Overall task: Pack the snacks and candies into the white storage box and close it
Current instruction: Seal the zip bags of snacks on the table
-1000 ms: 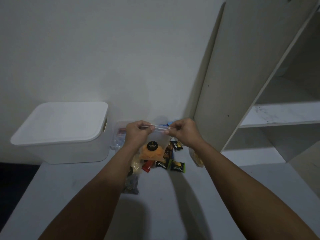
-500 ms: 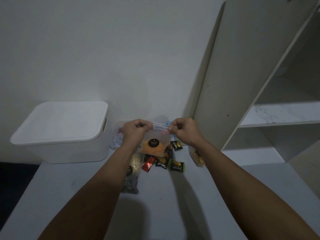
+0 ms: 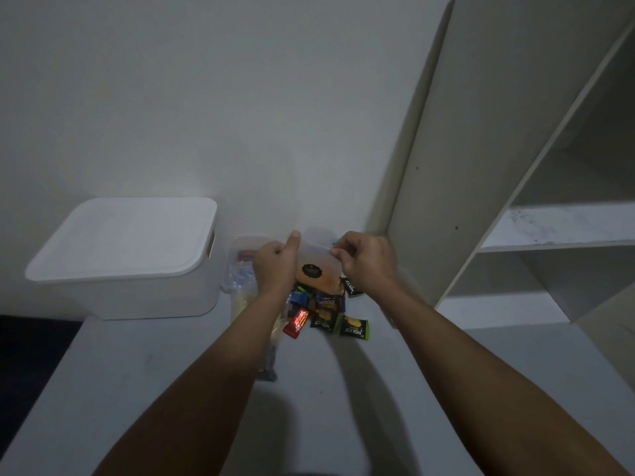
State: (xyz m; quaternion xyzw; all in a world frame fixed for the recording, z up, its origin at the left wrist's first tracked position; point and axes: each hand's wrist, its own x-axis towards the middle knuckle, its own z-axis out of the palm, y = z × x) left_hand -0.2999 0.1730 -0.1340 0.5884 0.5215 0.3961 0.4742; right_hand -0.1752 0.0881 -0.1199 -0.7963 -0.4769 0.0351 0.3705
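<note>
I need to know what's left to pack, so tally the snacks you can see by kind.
Nextar packets: 4
red-wrapped candy: 1
blue-wrapped candy: 1
clear zip bag of orange snack, pinched by left hand and right hand: 1
Total: 7, not counting clear bags partly hidden beside the left arm.

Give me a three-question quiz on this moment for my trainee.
1. True or false: the lid of the white storage box is off.
2. What do the left hand and the right hand hold between them? A) a red candy wrapper B) a clear zip bag with an orange snack C) the box lid
3. Fill in: the Nextar packets lie on the ___ tabletop, beside a red wrapper.

Key: 1 false; 2 B; 3 white.
</note>
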